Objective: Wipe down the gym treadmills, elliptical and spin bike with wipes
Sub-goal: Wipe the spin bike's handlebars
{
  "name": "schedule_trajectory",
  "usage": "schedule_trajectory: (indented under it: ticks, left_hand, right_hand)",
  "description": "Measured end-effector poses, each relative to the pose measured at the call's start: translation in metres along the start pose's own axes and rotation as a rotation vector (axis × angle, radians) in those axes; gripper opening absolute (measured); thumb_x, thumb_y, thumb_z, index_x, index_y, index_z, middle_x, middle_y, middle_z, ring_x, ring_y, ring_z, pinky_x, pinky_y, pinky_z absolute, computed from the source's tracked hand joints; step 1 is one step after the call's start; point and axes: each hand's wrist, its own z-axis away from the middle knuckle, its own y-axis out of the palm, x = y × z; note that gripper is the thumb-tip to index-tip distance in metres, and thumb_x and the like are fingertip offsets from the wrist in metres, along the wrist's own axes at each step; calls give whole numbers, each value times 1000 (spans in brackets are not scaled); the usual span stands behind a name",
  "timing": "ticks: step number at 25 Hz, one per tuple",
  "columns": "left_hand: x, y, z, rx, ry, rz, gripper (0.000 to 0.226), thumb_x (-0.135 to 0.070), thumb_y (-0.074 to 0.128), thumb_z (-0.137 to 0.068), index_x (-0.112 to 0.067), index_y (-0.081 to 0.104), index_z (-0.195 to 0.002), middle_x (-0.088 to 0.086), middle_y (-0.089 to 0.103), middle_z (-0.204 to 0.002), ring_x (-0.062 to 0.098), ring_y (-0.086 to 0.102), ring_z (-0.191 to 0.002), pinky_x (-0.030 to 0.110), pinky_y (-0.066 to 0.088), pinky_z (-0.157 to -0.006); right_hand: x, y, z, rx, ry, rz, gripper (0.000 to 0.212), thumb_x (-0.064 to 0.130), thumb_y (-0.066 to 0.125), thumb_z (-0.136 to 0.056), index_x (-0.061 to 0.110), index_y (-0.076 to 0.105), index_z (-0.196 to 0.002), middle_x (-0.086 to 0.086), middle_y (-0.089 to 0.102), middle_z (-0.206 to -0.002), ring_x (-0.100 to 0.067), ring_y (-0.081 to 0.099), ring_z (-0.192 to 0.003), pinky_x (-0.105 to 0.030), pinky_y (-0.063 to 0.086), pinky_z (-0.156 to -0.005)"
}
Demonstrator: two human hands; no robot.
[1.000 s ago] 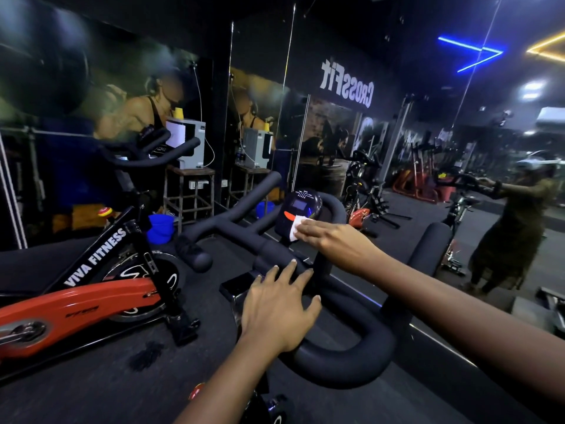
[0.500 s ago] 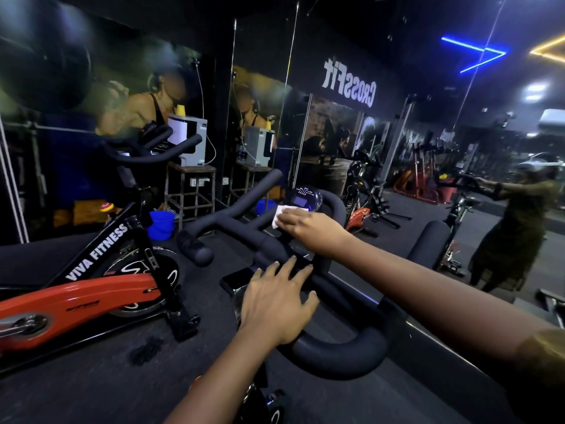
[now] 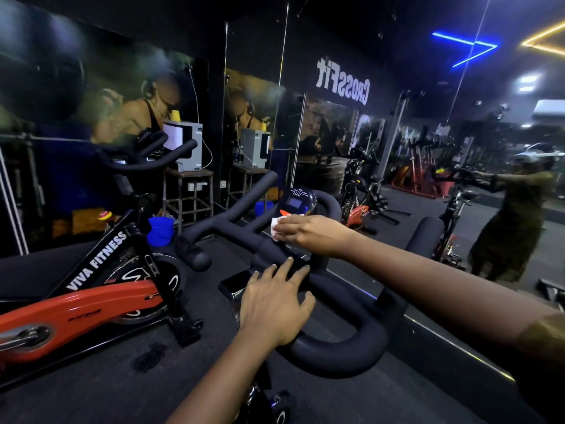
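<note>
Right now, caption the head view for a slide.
Right hand presses wipe on handlebar; left hand rests on it.

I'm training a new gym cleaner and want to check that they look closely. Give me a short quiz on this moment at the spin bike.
1. Which hand is on the white wipe? A: the left hand. B: the right hand. C: neither.
2. True or false: the left hand lies on the black handlebar.
3. Fill in: the frame of the orange bike alongside reads VIVA ____.
Key: 1 B; 2 true; 3 FITNESS.
</note>
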Motion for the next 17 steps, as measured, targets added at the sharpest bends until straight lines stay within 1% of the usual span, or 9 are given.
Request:
schedule_trajectory:
  ticks: [1,2,4,5,6,8,11,13,17]
  left_hand:
    - [-1,0,1,0,3,3,58,-52,24,-93,-38,20,-149,-6,15,-159,19,21,-143,37,19,-115]
    - [-1,0,1,3,1,7,57,-52,24,-93,-38,20,-149,-6,14,-160,19,21,-143,37,19,-115]
    - [-1,0,2,1,-4,24,55,-49,28,-96,-38,21,-149,-6,14,-160,19,20,-144,38,18,-116]
    - [0,0,1,0,-3,35,54,-48,30,-96,-39,21,-149,-6,14,-160,18,19,-144,38,18,-116]
    - [0,-1,1,1,-2,40,54,-48,31,-96,-39,21,-149,-6,14,-160,18,19,-144,38,18,-116]
    - [2,-1,2,4,-2,36,55,-48,31,-96,-39,20,-149,-6,13,-160,18,19,-144,38,18,-116]
    - [1,-2,2,6,-2,32,55,-48,31,-96,-39,19,-149,-7,12,-160,18,18,-144,38,17,-117]
    - [0,-2,1,1,-4,28,55,-48,32,-96,-39,20,-149,-7,12,-160,17,19,-144,38,18,-116]
    - [-2,-3,1,-10,-12,17,54,-48,32,-96,-39,22,-148,-7,14,-160,17,22,-143,37,19,-115]
  right_hand:
    - [-2,2,-8,78,28,-63,36,14,40,-87,2,69,-105,-14,66,-114,-32,63,-105,-44,56,-80]
    - [-6,2,-16,103,58,-101,35,14,41,-91,3,65,-114,-14,61,-123,-31,58,-113,-44,53,-85]
    - [-20,-8,-27,189,133,-73,37,16,37,-98,10,53,-131,-7,46,-140,-25,44,-128,-34,39,-99]
    - [-27,-15,-31,221,174,-58,38,18,35,-100,13,49,-135,-3,42,-144,-21,40,-131,-29,34,-100]
    - [-32,-22,-34,226,211,-68,38,19,33,-101,14,48,-136,-1,41,-145,-19,38,-132,-27,32,-101]
    - [-42,-30,-31,205,274,-51,39,20,33,-101,15,48,-136,1,41,-145,-19,39,-132,-32,36,-102]
    - [-55,-31,-11,207,440,-33,45,7,36,-97,16,41,-140,-3,39,-146,-23,42,-130,-36,38,-101]
    - [-48,-25,2,80,629,-208,53,-3,40,-90,17,44,-139,-7,44,-143,-25,46,-127,-36,37,-102]
    - [14,-2,11,-443,1066,-572,55,-4,45,-84,20,51,-133,-14,64,-115,-31,62,-99,-31,43,-85]
